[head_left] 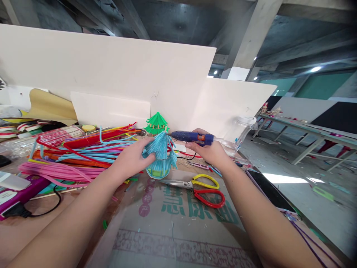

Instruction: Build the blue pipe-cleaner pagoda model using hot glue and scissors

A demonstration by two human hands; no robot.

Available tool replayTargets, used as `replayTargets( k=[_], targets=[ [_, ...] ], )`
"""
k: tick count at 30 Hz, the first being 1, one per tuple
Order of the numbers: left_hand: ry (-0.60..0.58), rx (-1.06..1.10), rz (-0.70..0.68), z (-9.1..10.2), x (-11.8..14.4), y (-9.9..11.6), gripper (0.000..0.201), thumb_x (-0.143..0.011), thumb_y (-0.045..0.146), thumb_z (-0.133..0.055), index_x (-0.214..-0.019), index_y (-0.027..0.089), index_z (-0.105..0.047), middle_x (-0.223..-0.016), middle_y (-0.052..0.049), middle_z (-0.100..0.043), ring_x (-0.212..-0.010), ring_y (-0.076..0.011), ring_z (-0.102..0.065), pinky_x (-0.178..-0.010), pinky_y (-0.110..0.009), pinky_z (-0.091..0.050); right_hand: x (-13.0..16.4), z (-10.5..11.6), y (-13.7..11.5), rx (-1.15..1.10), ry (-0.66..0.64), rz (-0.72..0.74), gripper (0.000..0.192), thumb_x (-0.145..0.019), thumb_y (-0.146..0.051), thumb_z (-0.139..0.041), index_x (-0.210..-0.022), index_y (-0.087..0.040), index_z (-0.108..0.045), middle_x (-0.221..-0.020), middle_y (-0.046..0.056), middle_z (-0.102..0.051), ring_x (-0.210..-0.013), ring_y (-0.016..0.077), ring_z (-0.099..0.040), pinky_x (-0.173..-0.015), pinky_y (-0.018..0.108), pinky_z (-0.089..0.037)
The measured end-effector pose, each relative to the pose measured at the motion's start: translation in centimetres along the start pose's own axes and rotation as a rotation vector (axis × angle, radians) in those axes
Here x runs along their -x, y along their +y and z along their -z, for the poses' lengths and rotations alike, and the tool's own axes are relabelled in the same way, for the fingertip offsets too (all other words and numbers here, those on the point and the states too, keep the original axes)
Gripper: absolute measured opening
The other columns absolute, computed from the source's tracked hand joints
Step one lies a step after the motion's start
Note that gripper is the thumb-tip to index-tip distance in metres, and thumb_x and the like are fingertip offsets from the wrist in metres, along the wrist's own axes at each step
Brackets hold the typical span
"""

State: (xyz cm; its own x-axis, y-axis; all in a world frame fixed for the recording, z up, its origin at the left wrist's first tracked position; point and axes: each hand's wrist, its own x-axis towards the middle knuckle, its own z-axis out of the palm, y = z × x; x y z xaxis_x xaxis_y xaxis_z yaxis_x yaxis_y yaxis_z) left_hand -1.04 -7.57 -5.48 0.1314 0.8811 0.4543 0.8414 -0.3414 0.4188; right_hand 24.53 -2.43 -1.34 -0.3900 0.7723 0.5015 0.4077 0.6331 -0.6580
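My left hand (pixel 136 158) grips the left side of a light-blue tiered model tower (pixel 160 152) made of fuzzy stems, with a pale stick poking out of its top. In my right hand (pixel 208 149) is a dark-blue hot glue gun (pixel 192 137), its nozzle pointing left at the tower's upper part. Whether the nozzle touches the tower I cannot tell. Behind the tower stands a green tiered model (pixel 157 123). Scissors (pixel 195 186) with one yellow and one red handle lie just in front, blades toward the tower's base.
Bundles of coloured pipe cleaners (pixel 69 171) cover the left side. A purple power strip (pixel 25 193) with a plugged-in black cord sits front left. White boards (pixel 111 70) rise behind. At the right edge lie a black phone-like slab (pixel 270 190) and a clear plastic jar (pixel 241 130).
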Motion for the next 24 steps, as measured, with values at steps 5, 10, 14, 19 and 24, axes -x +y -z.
replayTargets(
  k=[5,10,14,19,24],
  targets=[
    [0.001,-0.002,-0.009,-0.12,0.00,0.05,0.059,-0.083,0.041,-0.049,-0.137,0.017,-0.050,-0.138,-0.008,-0.059,-0.120,-0.0292,-0.058,-0.102,-0.041,-0.045,-0.07,-0.01,-0.07,-0.003,0.023,0.009,0.034,-0.075,-0.049,-0.071,-0.086,-0.020,-0.058,-0.070,-0.002,-0.056,-0.064,0.0142,-0.049,-0.058,0.026,-0.036],
    [0.006,0.008,-0.022,-0.11,0.09,0.03,0.059,-0.083,0.040,-0.049,-0.137,0.016,-0.051,-0.140,-0.009,-0.057,-0.123,-0.0301,-0.056,-0.102,-0.042,-0.045,-0.14,0.14,-0.11,-0.022,0.032,0.036,0.031,-0.075,-0.047,-0.070,-0.084,-0.020,-0.057,-0.069,-0.002,-0.058,-0.063,0.0136,-0.049,-0.056,0.025,-0.037],
    [0.011,0.012,-0.013,-0.07,0.05,-0.06,0.059,-0.082,0.040,-0.049,-0.137,0.016,-0.051,-0.138,-0.009,-0.058,-0.121,-0.0302,-0.058,-0.100,-0.043,-0.046,-0.10,0.29,-0.17,-0.019,0.007,0.028,0.032,-0.074,-0.048,-0.070,-0.084,-0.020,-0.057,-0.068,-0.002,-0.056,-0.062,0.0132,-0.048,-0.056,0.025,-0.036],
    [0.014,0.025,-0.006,-0.19,-0.08,-0.25,0.059,-0.083,0.039,-0.050,-0.138,0.018,-0.050,-0.136,-0.008,-0.059,-0.118,-0.0298,-0.059,-0.097,-0.041,-0.047,0.04,0.32,-0.11,0.008,-0.048,-0.013,0.034,-0.073,-0.049,-0.070,-0.083,-0.019,-0.055,-0.066,-0.004,-0.050,-0.061,0.0124,-0.045,-0.056,0.025,-0.034],
    [0.014,0.028,-0.005,-0.19,-0.08,-0.28,0.058,-0.083,0.038,-0.051,-0.137,0.019,-0.051,-0.136,-0.007,-0.059,-0.118,-0.0303,-0.059,-0.096,-0.042,-0.047,0.14,0.41,-0.01,0.022,-0.079,-0.031,0.035,-0.073,-0.050,-0.070,-0.083,-0.019,-0.055,-0.065,-0.005,-0.047,-0.061,0.0118,-0.042,-0.055,0.024,-0.032]
  ],
)
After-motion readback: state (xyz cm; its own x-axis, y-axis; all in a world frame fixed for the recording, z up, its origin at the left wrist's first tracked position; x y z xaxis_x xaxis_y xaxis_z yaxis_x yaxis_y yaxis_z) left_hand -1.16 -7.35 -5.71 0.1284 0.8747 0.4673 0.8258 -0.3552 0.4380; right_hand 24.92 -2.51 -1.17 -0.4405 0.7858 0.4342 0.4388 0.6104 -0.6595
